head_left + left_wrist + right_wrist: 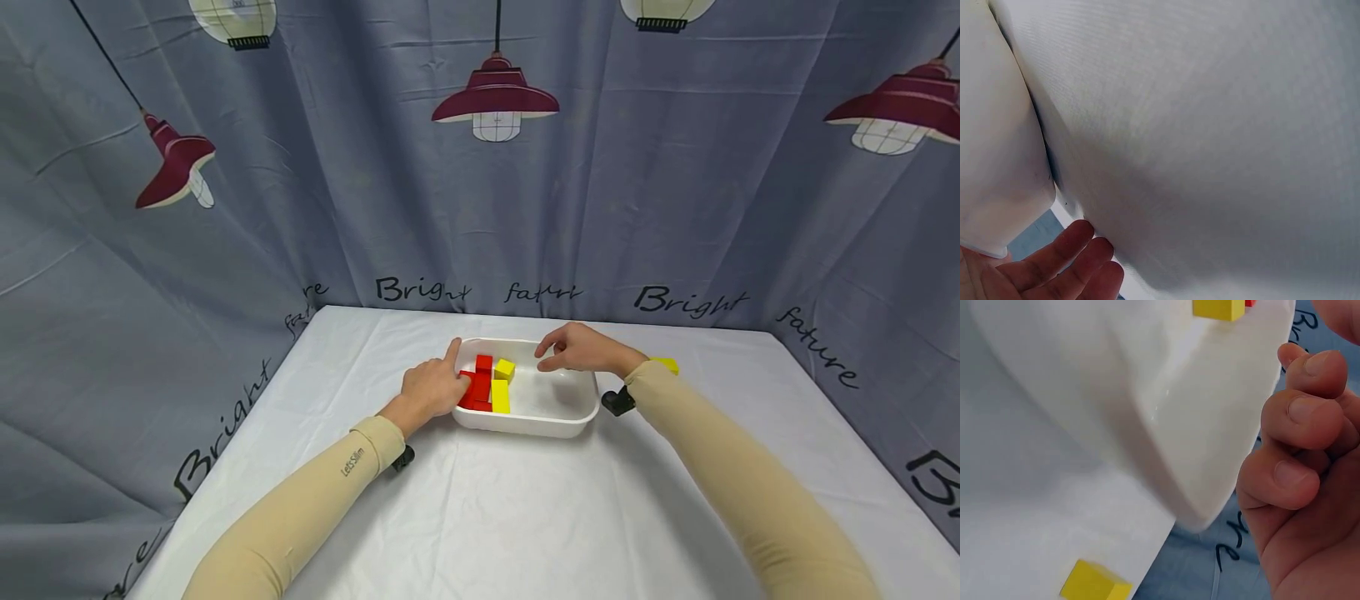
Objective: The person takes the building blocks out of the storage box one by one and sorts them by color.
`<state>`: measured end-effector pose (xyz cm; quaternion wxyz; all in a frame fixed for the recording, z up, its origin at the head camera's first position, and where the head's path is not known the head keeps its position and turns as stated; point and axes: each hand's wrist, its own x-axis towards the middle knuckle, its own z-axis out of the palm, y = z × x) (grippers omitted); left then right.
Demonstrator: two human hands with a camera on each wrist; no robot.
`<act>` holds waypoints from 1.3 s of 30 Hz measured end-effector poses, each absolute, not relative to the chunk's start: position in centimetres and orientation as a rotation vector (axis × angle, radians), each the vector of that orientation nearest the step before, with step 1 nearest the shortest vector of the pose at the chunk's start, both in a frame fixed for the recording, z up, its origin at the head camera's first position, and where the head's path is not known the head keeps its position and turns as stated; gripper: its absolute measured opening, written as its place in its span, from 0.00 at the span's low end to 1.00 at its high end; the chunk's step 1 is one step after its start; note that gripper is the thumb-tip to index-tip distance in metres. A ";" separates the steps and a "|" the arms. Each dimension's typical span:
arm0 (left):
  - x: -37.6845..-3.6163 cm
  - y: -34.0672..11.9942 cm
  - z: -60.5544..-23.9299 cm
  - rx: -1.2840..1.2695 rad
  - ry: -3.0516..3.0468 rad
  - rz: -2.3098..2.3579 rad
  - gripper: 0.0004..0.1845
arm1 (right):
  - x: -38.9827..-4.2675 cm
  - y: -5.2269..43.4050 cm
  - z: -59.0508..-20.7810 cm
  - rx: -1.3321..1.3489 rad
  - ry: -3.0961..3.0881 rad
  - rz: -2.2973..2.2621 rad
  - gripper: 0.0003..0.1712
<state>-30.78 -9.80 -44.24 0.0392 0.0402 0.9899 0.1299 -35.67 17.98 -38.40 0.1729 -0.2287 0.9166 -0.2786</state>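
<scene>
Over white cloth (525,517), facing blue-grey curtain (360,208), gripping with left hand (429,387) rectangular white plastic tray (536,400) below loose-fingered right hand (583,347).

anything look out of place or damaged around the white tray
One yellow block stands out: it lies on the white cloth to the right of the white tray, while the other visible blocks are inside. No spill or damage is visible.
</scene>
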 end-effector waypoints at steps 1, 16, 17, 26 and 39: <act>-30.8 -9.8 -44.2 0.124 3.035 0.399 0.39 | -35.8 17.7 -38.4 -0.650 2.598 -0.777 0.21; -30.8 -9.7 -44.3 0.108 3.024 0.412 0.40 | -37.4 14.4 -39.3 -0.610 2.591 -0.661 0.15; -30.8 -9.7 -44.3 0.109 3.024 0.413 0.40 | -37.4 14.2 -39.3 -0.609 2.592 -0.658 0.15; -30.7 -9.7 -44.2 0.119 3.035 0.416 0.39 | -37.6 12.9 -39.8 -0.614 2.612 -0.615 0.16; -30.9 -9.8 -44.3 0.135 3.041 0.399 0.39 | -38.0 11.6 -41.2 -0.652 2.692 -0.490 0.16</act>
